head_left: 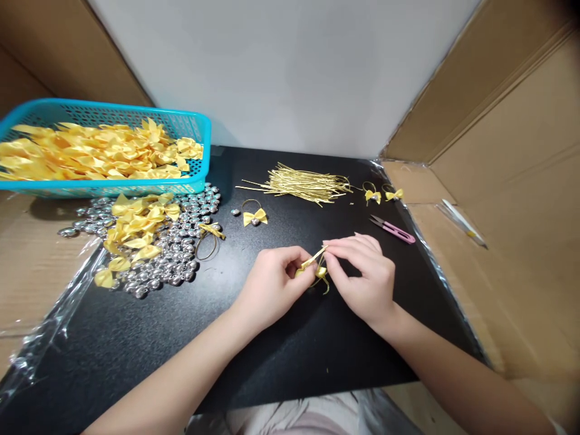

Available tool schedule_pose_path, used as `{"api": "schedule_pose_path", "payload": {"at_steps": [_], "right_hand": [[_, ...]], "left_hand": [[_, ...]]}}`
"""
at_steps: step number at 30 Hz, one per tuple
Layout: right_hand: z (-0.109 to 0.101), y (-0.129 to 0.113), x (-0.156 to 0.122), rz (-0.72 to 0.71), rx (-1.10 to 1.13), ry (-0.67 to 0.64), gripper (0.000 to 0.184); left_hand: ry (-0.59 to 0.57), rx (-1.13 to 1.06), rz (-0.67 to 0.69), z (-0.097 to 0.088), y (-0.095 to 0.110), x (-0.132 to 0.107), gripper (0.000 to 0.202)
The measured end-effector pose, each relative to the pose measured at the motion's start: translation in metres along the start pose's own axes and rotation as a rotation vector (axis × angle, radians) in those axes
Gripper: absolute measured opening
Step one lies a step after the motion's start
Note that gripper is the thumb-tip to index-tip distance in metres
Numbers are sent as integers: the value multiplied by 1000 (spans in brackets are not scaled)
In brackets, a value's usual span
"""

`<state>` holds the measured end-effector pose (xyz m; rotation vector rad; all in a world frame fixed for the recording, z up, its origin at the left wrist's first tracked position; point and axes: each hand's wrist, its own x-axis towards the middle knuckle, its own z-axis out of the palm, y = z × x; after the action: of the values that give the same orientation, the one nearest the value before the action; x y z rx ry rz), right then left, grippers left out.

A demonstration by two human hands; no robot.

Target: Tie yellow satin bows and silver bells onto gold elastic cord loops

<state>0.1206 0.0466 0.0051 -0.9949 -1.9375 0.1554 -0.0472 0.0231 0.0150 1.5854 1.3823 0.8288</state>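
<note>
My left hand (276, 281) is closed in a pinch on a small yellow ribbon bow (321, 272), which is partly hidden by the fingers. Thumb and forefinger of my right hand (362, 272) pinch the upper end of a thin gold cord (317, 255) that rises from the bow. A loose end of cord curls out beneath the bow. Both hands are held close together over the front middle of the black table (281, 368). Whether a silver bead is in the held piece I cannot tell.
At the left stands a turquoise basket (206, 151) of yellow bows. Before it lie silver beads (176, 266) and loose bows (140, 223). Gold cords (308, 184) are heaped at the back. Looped bow pieces (255, 217), pink thread snips (393, 229) and white tweezers (462, 223) lie around.
</note>
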Motion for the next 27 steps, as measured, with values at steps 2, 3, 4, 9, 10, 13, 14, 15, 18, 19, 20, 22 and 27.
{"api": "schedule_pose_path", "payload": {"at_steps": [2, 3, 4, 9, 10, 13, 14, 15, 18, 19, 20, 22, 27], "right_hand": [[-1, 1, 1, 24, 1, -18, 13], [-1, 1, 1, 39, 6, -32, 13], [-1, 1, 2, 56, 14, -47, 12], [-2, 2, 2, 149, 92, -102, 12], [-3, 2, 3, 167, 108, -123, 12], [-5, 4, 7, 248, 178, -241, 11], [-7, 5, 8, 278, 211, -277, 11], [-8, 5, 10, 300, 244, -301, 11], [-13, 7, 12, 269, 320, -302, 11], [-14, 7, 13, 224, 334, -292, 11], [-15, 7, 13, 166, 338, -279, 10], [-17, 6, 13, 51, 324, -244, 9], [-18, 5, 13, -78, 321, -221, 10]], "left_hand": [[-18, 19, 15, -2, 1, 0, 20], [-30, 27, 26, -3, 2, 0, 20], [-43, 38, 39, -4, 3, 1, 21], [-107, 91, 93, -9, 4, 2, 24], [-125, 88, 94, -10, 4, 2, 24], [-159, 36, 73, -12, 2, 2, 25], [-156, 6, 55, -13, 2, 3, 26], [-143, -30, 34, -14, 1, 3, 27], [-72, -131, -27, -15, 0, 5, 28], [-50, -144, -41, -15, 0, 5, 27], [-32, -142, -52, -16, -1, 6, 27], [-26, -111, -66, -16, -1, 6, 26], [-80, -65, -68, -15, -2, 5, 21]]}}
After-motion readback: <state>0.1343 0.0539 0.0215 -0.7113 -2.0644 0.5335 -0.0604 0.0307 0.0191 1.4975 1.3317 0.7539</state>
